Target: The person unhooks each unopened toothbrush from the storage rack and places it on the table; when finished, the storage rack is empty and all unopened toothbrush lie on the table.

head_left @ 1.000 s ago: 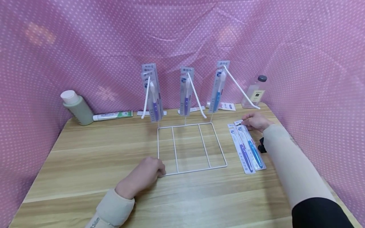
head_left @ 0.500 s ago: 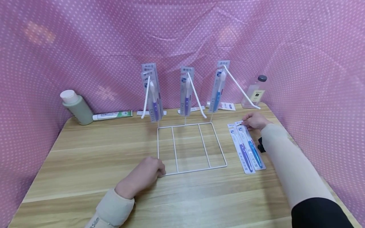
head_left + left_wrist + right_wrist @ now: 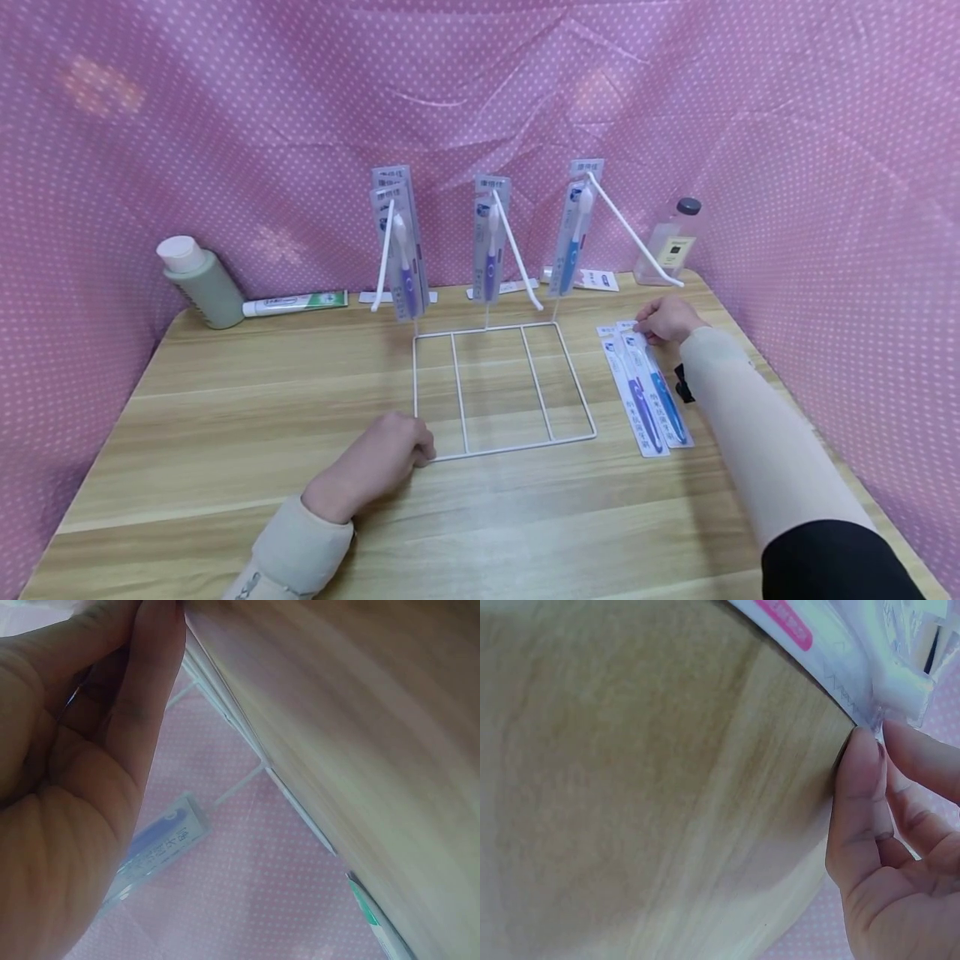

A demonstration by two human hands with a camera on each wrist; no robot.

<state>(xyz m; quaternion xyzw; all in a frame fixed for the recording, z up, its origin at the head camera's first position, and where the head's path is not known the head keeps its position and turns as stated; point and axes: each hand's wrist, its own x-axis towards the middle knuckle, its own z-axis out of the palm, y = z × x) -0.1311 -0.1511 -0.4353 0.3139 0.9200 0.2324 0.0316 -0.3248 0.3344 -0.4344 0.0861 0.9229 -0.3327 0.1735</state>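
My left hand [image 3: 390,450] holds the front left corner of a white wire display rack [image 3: 510,450]; in the left wrist view its thumb and fingers [image 3: 150,682] meet near the rack's edge. At the right, my right hand [image 3: 667,320] pinches the upper edge of a packaged blue toothbrush [image 3: 663,396]. That pack lies against a packaged purple toothbrush [image 3: 637,404] and seems to overlap it slightly. The right wrist view shows thumb and fingertips [image 3: 862,761] gripping the pack's edge. Packaged toothbrushes hang on the rack's left [image 3: 405,258], middle [image 3: 491,250] and right [image 3: 574,242] hooks.
Along the back lie a green-and-white toothpaste tube [image 3: 296,303] and another tube [image 3: 600,281]. A green bottle [image 3: 202,283] leans at the left, and a clear bottle [image 3: 671,242] stands at the right. A small black object [image 3: 683,383] sits beside the right forearm.
My right hand has shifted slightly left, bringing the packaged blue toothbrush closer to the purple one. The left hand and the rack have stayed put.
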